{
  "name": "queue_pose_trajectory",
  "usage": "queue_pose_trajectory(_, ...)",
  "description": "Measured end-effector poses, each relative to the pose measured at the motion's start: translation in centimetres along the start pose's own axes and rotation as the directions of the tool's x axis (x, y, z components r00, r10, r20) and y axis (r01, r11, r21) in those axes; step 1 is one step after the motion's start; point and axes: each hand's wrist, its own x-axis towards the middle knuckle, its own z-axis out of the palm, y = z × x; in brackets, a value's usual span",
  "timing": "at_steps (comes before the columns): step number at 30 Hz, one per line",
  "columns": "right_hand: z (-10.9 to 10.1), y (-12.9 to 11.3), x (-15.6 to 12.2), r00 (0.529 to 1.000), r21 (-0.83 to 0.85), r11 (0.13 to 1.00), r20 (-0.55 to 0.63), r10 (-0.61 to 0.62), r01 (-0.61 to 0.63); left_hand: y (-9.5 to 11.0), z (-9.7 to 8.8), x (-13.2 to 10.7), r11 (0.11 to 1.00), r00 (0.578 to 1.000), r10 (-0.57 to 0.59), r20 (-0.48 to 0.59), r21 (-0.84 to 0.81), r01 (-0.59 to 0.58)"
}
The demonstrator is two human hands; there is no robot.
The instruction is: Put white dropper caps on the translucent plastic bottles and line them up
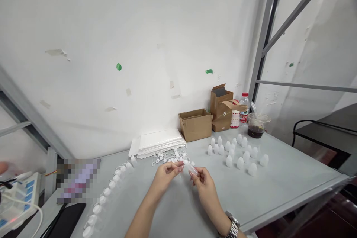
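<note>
My left hand [168,174] pinches the white cap end of a small see-through plastic bottle [191,167]. My right hand [204,185] grips the body of the same bottle, which lies tilted between the two hands above the table. Just behind the fingers is a loose heap of white caps with loops [164,157]. A slanting row of capped see-through bottles [107,192] stands to the left of my left hand. Several frosted white dome-shaped pieces [231,152] stand spread out beyond my right hand, on the right.
White flat sheets [157,143] are stacked by the wall, beside an open cardboard box [196,126]. Farther right are a brown paper bag [221,109], a red-capped bottle [244,108] and a tub of dark liquid [256,126]. A power strip [23,202] and black device [65,221] lie left.
</note>
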Motion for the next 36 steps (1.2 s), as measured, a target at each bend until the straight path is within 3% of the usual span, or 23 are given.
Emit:
queue_pose_trajectory(4,0.2,-1.2,-0.1,0.989,0.082,0.995,0.137,0.05,-0.061,-0.8,0.2,0.5,0.987,0.998,-0.023,-0.054,-0.162,0.014)
queue_pose_trajectory(6,0.3,-1.5,-0.1,0.98,0.087,0.992,0.189,0.069,-0.087,-1.0,0.4,0.6,0.979,1.0,-0.009,-0.002,-0.204,0.009)
queue_pose_trajectory(8,0.3,-1.5,-0.2,0.973,0.079,0.993,0.219,0.072,-0.092,-1.2,0.6,0.5,0.978,0.999,0.009,0.045,-0.207,0.0)
queue_pose_trajectory(11,0.4,-1.1,-0.2,0.964,0.063,0.992,0.252,0.086,-0.105,-1.5,0.6,0.5,0.984,0.999,0.024,0.023,-0.179,-0.02)
queue_pose_trajectory(15,0.8,-0.7,-0.3,0.92,0.048,0.973,0.34,0.196,-0.225,-1.7,0.4,0.6,0.987,0.998,0.043,0.035,-0.158,-0.037)
queue_pose_trajectory(23,0.9,-1.2,-0.3,0.957,0.095,0.984,0.263,0.119,-0.149,-2.0,0.7,0.8,0.964,1.0,0.005,0.028,-0.267,0.003)
queue_pose_trajectory(29,0.8,-1.4,-0.8,0.831,0.179,0.896,0.481,0.281,-0.406,-2.3,1.0,0.8,0.967,0.998,0.045,0.047,-0.255,-0.031)
queue_pose_trajectory(33,0.9,-1.3,-0.4,0.922,0.176,0.945,0.326,0.21,-0.277,-2.5,0.7,1.0,0.963,0.998,0.055,0.013,-0.266,-0.05)
queue_pose_trajectory(36,0.8,-1.2,0.0,0.951,0.133,0.967,0.255,0.176,-0.215,-2.6,0.6,1.1,0.962,0.997,0.073,0.004,-0.263,-0.07)
